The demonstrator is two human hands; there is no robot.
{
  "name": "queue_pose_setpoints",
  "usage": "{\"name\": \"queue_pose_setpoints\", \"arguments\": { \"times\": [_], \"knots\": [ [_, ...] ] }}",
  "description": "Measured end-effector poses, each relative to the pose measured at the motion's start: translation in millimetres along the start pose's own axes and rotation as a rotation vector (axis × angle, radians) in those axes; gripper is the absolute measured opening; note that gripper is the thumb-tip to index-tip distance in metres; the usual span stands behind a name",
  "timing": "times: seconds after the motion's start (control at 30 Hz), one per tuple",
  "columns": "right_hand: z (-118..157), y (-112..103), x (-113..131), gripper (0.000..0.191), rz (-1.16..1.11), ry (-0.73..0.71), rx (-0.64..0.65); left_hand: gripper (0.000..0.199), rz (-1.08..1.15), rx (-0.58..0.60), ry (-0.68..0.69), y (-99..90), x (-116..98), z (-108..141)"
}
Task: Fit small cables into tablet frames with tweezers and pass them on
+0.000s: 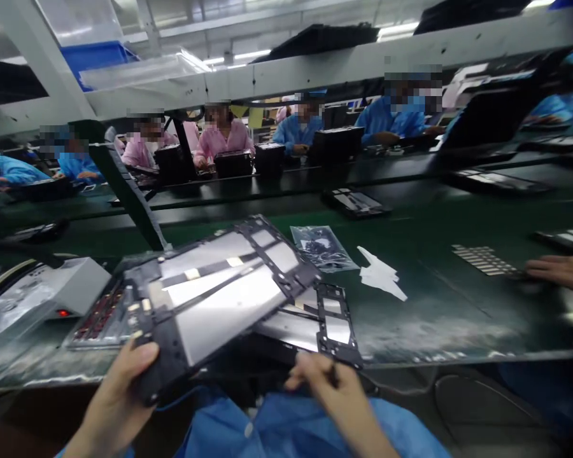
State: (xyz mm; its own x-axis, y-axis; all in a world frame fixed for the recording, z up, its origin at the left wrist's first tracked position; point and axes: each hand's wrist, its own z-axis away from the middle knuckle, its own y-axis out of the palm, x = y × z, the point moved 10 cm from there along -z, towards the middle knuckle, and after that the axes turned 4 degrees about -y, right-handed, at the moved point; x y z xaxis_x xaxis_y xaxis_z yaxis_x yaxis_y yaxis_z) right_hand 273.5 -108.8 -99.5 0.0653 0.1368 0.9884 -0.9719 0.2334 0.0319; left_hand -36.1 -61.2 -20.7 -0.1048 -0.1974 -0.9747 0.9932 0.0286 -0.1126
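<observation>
Open device (224, 299), black-framed with broad silvery panels, is held tilted at the near edge of a green workbench (434, 324), its left end toward the wearer and its right end pointing to the far side. The left hand (119, 388) grips it by the near left corner, thumb on top and the other fingers underneath. Below its right side lies a second device (337, 327) of similar build, partly covered from view; whether the two touch cannot be told. The right hand (332, 388) is just beside that second unit's near edge, fingers curled in, with something dark showing among them; what it is, and how firmly it is held, cannot be told.

To the left, a tray (71, 342) of dark red parts sits near a pale box (83, 286) with a lit red lamp. Beyond the held unit lie a clear bag (334, 257) of small dark pieces and, to its right, white paper pieces (381, 275). At far right, a co-worker's hand (561, 272) reaches in near a row of small strips (484, 259). Across the bench, people in pink (225, 140) and people in blue (298, 130) sit at work.
</observation>
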Motion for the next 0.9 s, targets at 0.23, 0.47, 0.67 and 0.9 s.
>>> {"name": "queue_pose_setpoints", "arguments": {
  "times": [0.23,0.47,0.67,0.9],
  "knots": [
    [-28,-162,1,0.074,0.137,-0.024,-0.633,0.067,0.173,0.574,-0.245,152.1,20,-33],
    [-52,-141,-20,0.062,0.127,0.071,-0.390,0.054,-0.639,0.321,0.173,125.3,-4,-101],
    [-54,-133,-22,0.061,0.156,0.047,-0.320,0.064,-0.590,0.369,0.288,159.8,-5,-143],
    [-67,-116,1,0.053,0.250,-0.082,-0.256,0.049,-0.618,0.205,0.393,139.8,-8,-135]
  ]
}}
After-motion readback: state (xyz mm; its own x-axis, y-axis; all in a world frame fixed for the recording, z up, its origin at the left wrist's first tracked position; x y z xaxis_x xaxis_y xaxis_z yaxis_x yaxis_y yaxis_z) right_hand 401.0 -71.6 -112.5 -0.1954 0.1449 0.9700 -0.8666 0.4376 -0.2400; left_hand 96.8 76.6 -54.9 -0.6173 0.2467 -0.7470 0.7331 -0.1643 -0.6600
